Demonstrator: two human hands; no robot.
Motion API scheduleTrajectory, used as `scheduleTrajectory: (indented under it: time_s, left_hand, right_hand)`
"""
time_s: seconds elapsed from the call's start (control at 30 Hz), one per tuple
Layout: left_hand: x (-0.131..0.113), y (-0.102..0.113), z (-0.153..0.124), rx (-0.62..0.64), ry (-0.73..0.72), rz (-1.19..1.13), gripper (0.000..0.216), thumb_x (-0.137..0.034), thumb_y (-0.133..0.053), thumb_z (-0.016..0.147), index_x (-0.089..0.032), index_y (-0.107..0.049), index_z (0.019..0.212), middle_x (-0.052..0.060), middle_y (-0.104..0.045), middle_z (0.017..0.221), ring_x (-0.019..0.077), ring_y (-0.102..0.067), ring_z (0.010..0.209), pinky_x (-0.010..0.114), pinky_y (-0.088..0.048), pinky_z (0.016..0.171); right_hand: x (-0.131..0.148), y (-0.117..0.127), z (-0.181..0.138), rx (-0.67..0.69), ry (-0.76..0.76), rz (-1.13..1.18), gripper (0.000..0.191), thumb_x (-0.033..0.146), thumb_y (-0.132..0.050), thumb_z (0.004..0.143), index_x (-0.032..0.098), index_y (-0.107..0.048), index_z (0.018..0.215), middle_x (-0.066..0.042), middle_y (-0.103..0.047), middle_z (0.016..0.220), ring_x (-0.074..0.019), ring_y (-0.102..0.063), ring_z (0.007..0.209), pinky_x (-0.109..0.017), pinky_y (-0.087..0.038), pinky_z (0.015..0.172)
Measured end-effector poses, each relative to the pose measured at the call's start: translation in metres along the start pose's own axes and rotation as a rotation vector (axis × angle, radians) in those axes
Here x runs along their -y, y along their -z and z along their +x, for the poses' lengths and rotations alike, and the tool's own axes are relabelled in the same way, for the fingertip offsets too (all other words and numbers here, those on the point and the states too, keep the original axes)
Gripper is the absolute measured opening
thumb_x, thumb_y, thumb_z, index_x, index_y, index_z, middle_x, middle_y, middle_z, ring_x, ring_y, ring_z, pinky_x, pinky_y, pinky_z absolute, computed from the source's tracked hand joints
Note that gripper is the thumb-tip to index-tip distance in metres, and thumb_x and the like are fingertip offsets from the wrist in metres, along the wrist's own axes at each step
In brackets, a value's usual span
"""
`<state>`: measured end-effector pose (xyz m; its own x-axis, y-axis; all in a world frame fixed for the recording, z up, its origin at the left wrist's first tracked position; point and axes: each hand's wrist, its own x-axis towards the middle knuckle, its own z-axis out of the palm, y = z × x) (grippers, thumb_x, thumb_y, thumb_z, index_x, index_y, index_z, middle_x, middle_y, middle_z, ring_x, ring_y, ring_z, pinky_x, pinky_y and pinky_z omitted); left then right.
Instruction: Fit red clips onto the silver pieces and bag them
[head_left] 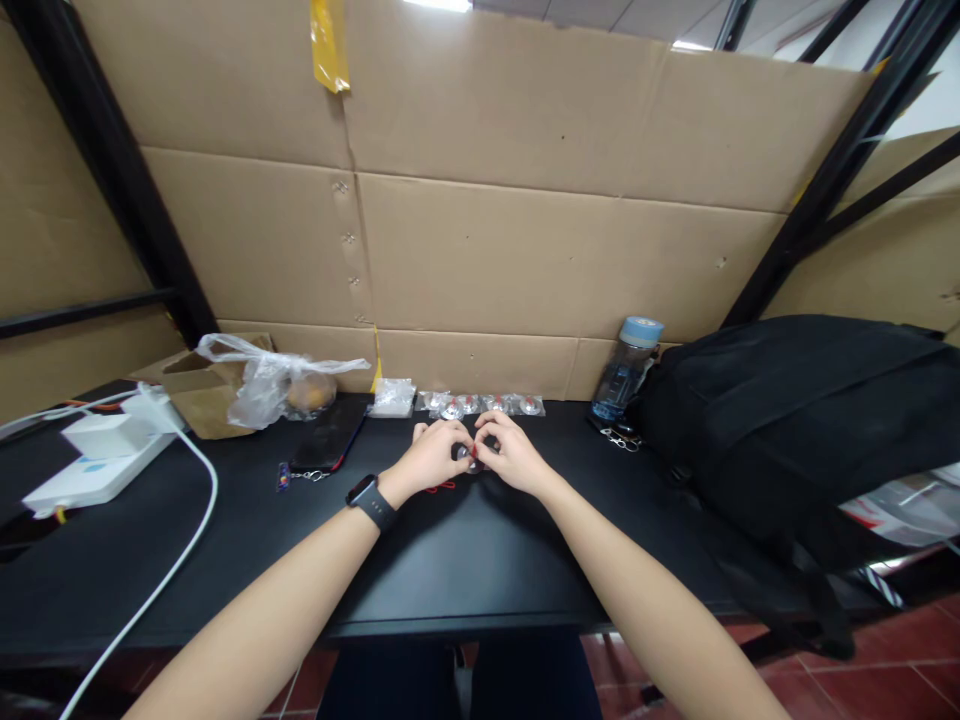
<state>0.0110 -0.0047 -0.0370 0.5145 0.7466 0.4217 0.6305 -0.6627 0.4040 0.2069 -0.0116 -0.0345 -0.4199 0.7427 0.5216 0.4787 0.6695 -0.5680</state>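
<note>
My left hand (431, 457), with a dark watch (365, 492) on its wrist, pinches a small shiny round piece with a red part (466, 456) above the black table. From the other side, the thumb and forefinger of my right hand (514, 455) close on the same piece at its red part. My fingers cover much of it, so its exact kind does not show. A red cord (442, 487) lies just below my left hand. Behind both hands, several similar shiny round pieces in clear packets (495, 403) form a row, beside a pile of clear plastic bags (392, 397).
Left of the hands lie a phone (328, 440), a knotted plastic bag (262, 385), a paper bag (199, 395) and a white power strip (105, 470) with a cable. Rightward stand a water bottle (626, 370) and a black backpack (795, 420). A cardboard wall (480, 250) closes the back.
</note>
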Motion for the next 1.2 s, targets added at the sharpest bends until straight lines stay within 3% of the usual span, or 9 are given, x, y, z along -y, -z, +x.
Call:
scheduleTrajectory:
  time_s: [0.17, 0.33, 0.47, 0.6, 0.77, 0.93, 1.07, 1.2]
  left_hand:
    - [0.002, 0.008, -0.001, -0.058, 0.006, 0.058, 0.012, -0.032, -0.064, 0.088, -0.026, -0.074, 0.083, 0.002, -0.073, 0.097, 0.0253, -0.06, 0.102, 0.039, -0.035, 0.09]
    - [0.009, 0.016, -0.002, -0.154, -0.004, 0.134, 0.012, -0.031, -0.064, 0.091, -0.028, -0.075, 0.088, 0.003, -0.075, 0.096, 0.0263, -0.06, 0.098, 0.041, -0.033, 0.089]
    - [0.011, 0.018, -0.003, -0.159, -0.018, 0.173, 0.013, -0.031, -0.063, 0.092, -0.029, -0.076, 0.089, 0.003, -0.076, 0.094, 0.0258, -0.06, 0.095, 0.041, -0.032, 0.09]
    - [0.01, 0.017, -0.003, -0.154, -0.022, 0.176, 0.012, -0.031, -0.064, 0.092, -0.029, -0.075, 0.088, 0.003, -0.076, 0.094, 0.0259, -0.06, 0.094, 0.042, -0.031, 0.091]
    - [0.01, 0.018, -0.001, -0.18, 0.013, 0.16, 0.015, -0.032, -0.062, 0.092, -0.027, -0.074, 0.085, 0.003, -0.076, 0.09, 0.0268, -0.062, 0.094, 0.043, -0.032, 0.092]
    - [0.005, 0.02, 0.002, -0.252, 0.177, 0.035, 0.019, -0.038, -0.061, 0.092, -0.026, -0.075, 0.086, 0.003, -0.077, 0.089, 0.0271, -0.065, 0.091, 0.046, -0.035, 0.094]
    - [-0.002, 0.021, 0.004, -0.279, 0.284, -0.129, 0.023, -0.041, -0.06, 0.092, -0.024, -0.074, 0.095, 0.004, -0.078, 0.093, 0.0241, -0.069, 0.091, 0.042, -0.039, 0.096]
    - [-0.011, 0.019, 0.004, -0.258, 0.246, -0.219, 0.019, -0.039, -0.061, 0.092, -0.025, -0.074, 0.096, 0.001, -0.078, 0.094, 0.0208, -0.071, 0.092, 0.037, -0.043, 0.095]
  right_hand:
    - [-0.003, 0.004, 0.001, -0.019, -0.017, 0.009, 0.01, 0.023, -0.058, 0.091, 0.02, -0.068, 0.091, -0.007, -0.06, 0.107, -0.0179, -0.06, 0.093, -0.027, -0.049, 0.071]
    - [-0.012, 0.016, -0.004, 0.113, -0.062, -0.245, 0.03, 0.022, -0.072, 0.079, 0.024, -0.068, 0.109, -0.004, -0.066, 0.097, -0.0177, -0.06, 0.082, -0.029, -0.046, 0.073]
    - [-0.015, 0.016, -0.007, 0.233, -0.132, -0.377, 0.015, 0.022, -0.071, 0.08, 0.028, -0.074, 0.094, -0.002, -0.071, 0.088, -0.0189, -0.065, 0.08, -0.026, -0.041, 0.065]
    - [-0.013, 0.013, -0.006, 0.2, -0.19, -0.38, 0.014, 0.015, -0.068, 0.081, 0.027, -0.074, 0.082, 0.0, -0.073, 0.076, -0.0182, -0.066, 0.073, -0.025, -0.039, 0.061]
    - [-0.016, 0.01, 0.0, 0.017, -0.189, -0.082, 0.009, 0.021, -0.062, 0.087, 0.023, -0.071, 0.085, -0.001, -0.074, 0.078, -0.0156, -0.066, 0.067, -0.026, -0.047, 0.065]
    - [-0.021, 0.006, 0.007, -0.237, -0.259, 0.207, 0.017, 0.034, -0.065, 0.086, 0.018, -0.067, 0.088, -0.007, -0.074, 0.082, -0.0192, -0.07, 0.074, -0.031, -0.054, 0.071]
    - [-0.014, 0.0, 0.006, -0.247, -0.327, 0.386, 0.023, 0.039, -0.07, 0.082, 0.017, -0.065, 0.087, -0.006, -0.073, 0.081, -0.0193, -0.071, 0.072, -0.032, -0.057, 0.07]
    - [-0.002, -0.007, 0.003, -0.193, -0.42, 0.577, 0.03, 0.043, -0.073, 0.079, 0.019, -0.064, 0.094, -0.006, -0.072, 0.091, -0.0225, -0.074, 0.085, -0.029, -0.059, 0.064]
